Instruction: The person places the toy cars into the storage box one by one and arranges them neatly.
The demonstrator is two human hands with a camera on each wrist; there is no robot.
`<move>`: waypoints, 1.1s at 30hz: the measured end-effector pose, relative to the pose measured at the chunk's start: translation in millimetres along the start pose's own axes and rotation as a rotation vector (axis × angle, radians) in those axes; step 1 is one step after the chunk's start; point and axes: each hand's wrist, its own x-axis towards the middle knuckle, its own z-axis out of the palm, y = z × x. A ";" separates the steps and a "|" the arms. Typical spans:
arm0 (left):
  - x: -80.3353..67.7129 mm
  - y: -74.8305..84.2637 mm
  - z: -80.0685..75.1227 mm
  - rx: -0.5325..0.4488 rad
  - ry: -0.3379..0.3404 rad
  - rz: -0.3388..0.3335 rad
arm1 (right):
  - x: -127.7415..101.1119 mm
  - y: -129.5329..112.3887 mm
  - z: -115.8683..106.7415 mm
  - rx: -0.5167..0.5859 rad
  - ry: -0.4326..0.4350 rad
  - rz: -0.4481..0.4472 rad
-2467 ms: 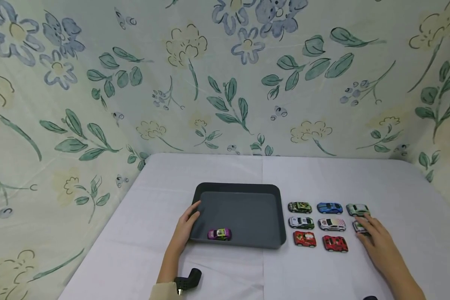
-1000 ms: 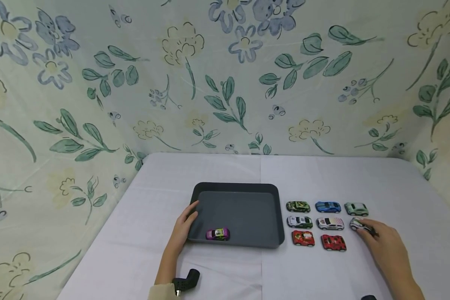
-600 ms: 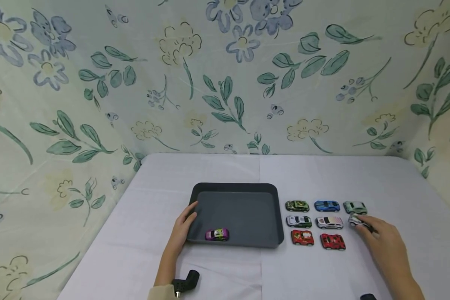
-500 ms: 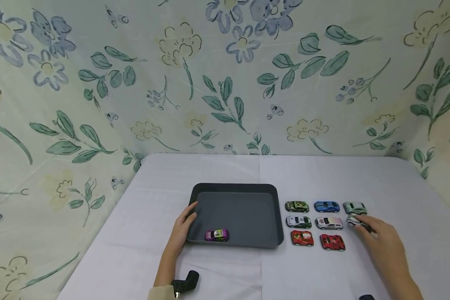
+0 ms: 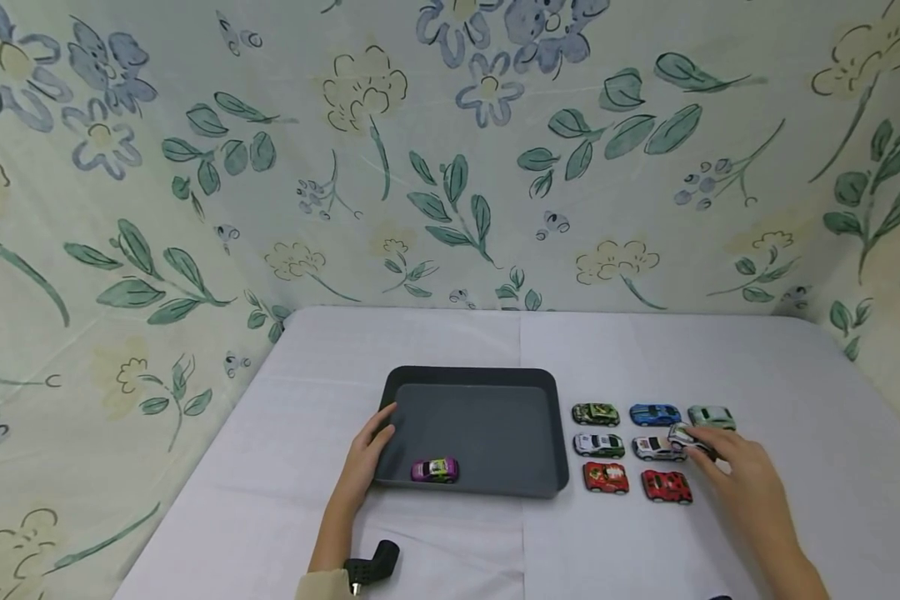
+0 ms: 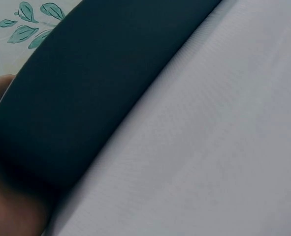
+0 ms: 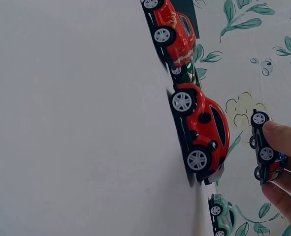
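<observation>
My right hand [image 5: 753,483] pinches a small white toy car [image 5: 692,439], held raised above the white-and-pink toy car [image 5: 654,448] in the middle row. In the right wrist view, thumb and fingers grip this toy car [image 7: 266,147], its wheels turned toward the camera. My left hand [image 5: 360,462] holds the left side of a dark grey tray [image 5: 480,433], fingertips over the rim. Part of that hand [image 6: 12,211] shows at the tray's end in the left wrist view. A purple toy car [image 5: 435,470] sits inside the tray near its front edge.
Right of the tray stand green camouflage [image 5: 596,414], blue [image 5: 655,415] and mint [image 5: 712,417] toy cars. Nearer are a white-and-green car [image 5: 598,445] and two red ones [image 5: 606,477], [image 5: 667,487]. A white cloth [image 5: 435,558] covers the table; floral fabric [image 5: 450,275] hangs behind.
The right hand first touched the white toy car at the right end of the middle row, then lifted it and carried it leftward. The left hand stays at the tray.
</observation>
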 end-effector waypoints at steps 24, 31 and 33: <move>-6.1 7.4 1.2 0.007 -0.010 -0.005 | -4.0 -45.7 19.5 0.040 0.071 -0.227; -1.8 -0.1 -0.7 0.021 -0.011 0.016 | 5.3 -62.5 42.1 0.086 0.059 -0.278; -0.1 -2.9 -0.9 0.020 -0.013 0.019 | 9.6 -72.4 48.3 0.109 0.061 -0.306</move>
